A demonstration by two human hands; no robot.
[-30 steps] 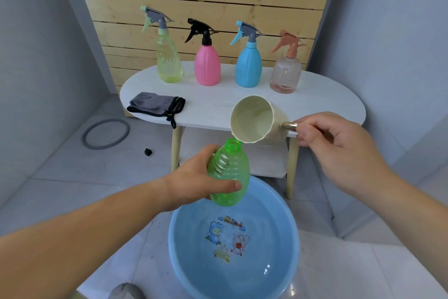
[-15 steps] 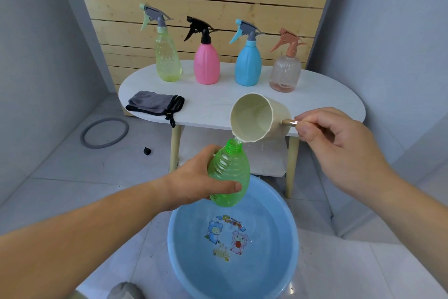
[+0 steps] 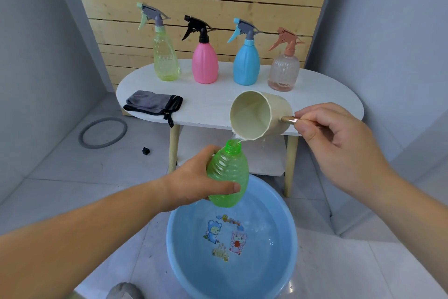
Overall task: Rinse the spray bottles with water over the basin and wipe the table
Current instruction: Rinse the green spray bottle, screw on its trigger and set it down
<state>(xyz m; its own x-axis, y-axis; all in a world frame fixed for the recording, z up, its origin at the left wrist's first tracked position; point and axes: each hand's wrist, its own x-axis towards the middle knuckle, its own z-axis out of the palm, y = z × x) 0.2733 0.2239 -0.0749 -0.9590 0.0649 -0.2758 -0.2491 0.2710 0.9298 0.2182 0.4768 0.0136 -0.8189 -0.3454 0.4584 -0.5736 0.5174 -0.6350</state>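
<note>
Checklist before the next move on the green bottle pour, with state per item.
1. Left hand grips the green bottle around its body, roughly upright: ok.
2. Bottle neck is open, with no spray head on it: ok.
3. Right hand pinches the handle of the cream cup, which is tipped towards the bottle: ok.
4. Water stream from the cup lip meets the bottle mouth: ok.
5. Bottle is held over the far side of the blue basin: ok.
6. Water level inside the bottle: cannot tell.
</note>
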